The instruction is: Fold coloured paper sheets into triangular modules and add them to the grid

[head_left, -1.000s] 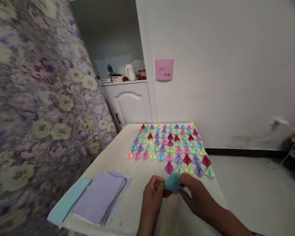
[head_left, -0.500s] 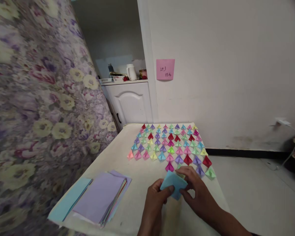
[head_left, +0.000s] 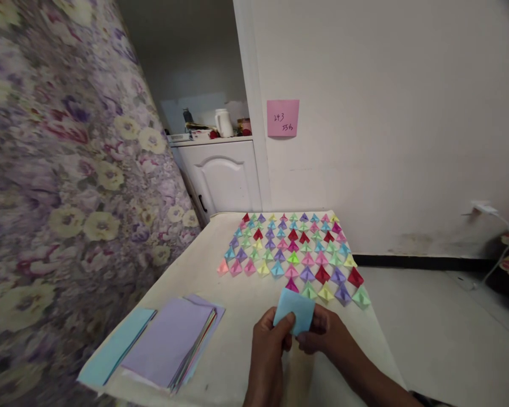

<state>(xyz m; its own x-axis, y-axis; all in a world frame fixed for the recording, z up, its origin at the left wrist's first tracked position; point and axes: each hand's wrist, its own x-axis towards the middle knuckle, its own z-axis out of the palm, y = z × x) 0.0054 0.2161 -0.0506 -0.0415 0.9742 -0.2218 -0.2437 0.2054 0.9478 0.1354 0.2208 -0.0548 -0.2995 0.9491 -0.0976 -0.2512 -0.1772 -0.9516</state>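
Observation:
A small folded square of light blue paper [head_left: 296, 310] is held up above the front of the table. My left hand [head_left: 272, 338] grips its lower left, thumb flat on the face of the paper. At its right edge, my right hand [head_left: 322, 332] pinches the paper between thumb and fingers. Just beyond the hands, several rows of small folded paper pieces in many colours [head_left: 293, 258] cover the far part of the table. The nearest ones are a magenta piece [head_left: 292, 284], partly behind the blue paper, and a green piece [head_left: 309, 290].
A stack of coloured paper sheets [head_left: 172, 339], purple on top, lies at the left front beside light blue sheets [head_left: 116, 345]. The cream-covered table [head_left: 229, 362] meets the wall at its far end. A floral curtain [head_left: 80, 198] hangs along the left.
My right fingers have moved from the paper's upper right edge down to its right side. The blue paper has turned and now shows as a flatter square.

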